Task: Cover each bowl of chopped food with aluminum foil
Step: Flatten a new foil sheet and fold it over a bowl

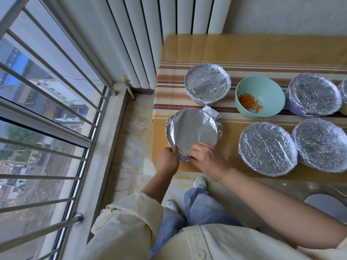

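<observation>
Beside the window, at the left edge of the yellow table, the left hand and right hand are pinching foil under the near rim of the half-wrapped bowl; its loose foil flap is sticking out opposite, toward upper right, nearer the right hand.

Silver crinkled foil. Teal bowl, orange chopped food. Brown, cream and orange stripes across the cloth; yellow-ochre surface.
</observation>
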A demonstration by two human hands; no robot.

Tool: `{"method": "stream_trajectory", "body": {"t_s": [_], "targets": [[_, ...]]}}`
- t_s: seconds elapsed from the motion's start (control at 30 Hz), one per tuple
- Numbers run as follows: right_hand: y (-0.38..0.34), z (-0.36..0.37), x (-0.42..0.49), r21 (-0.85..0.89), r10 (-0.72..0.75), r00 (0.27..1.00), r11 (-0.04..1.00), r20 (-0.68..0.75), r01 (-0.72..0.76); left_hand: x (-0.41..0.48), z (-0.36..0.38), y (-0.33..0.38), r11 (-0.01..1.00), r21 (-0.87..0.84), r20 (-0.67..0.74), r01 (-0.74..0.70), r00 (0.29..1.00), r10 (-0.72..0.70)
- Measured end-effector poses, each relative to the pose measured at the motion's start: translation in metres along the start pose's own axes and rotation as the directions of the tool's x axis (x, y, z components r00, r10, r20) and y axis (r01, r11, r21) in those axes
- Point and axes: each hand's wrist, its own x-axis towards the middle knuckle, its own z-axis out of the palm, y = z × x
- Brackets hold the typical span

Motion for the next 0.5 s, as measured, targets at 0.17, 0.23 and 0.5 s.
{"method": "stream_trajectory", "body": {"t_s": [0.17, 0.23, 0.5], "targets": [[0.0, 0.001, 0.004, 0.026, 0.022, 0.999, 0.999, 0.024, -0.022, -0.026, 0.016, 0.001, 0.984, -0.162, -0.112, 0.069, 0.99, -0.088], [-0.001, 0.001, 0.005, 0.037, 0.033, 0.999, 0.999, 0.018, -0.034, -0.028, 0.026, 0.003, 0.969, -0.241, -0.04, 0.062, 0.996, -0.074], [-0.004, 0.003, 0.006, 0.019, 0.074, 0.997, 0.997, 0.013, -0.074, -0.011, 0.029, 0.001, 0.956, -0.284, -0.046, 0.077, 0.995, -0.094]]}}
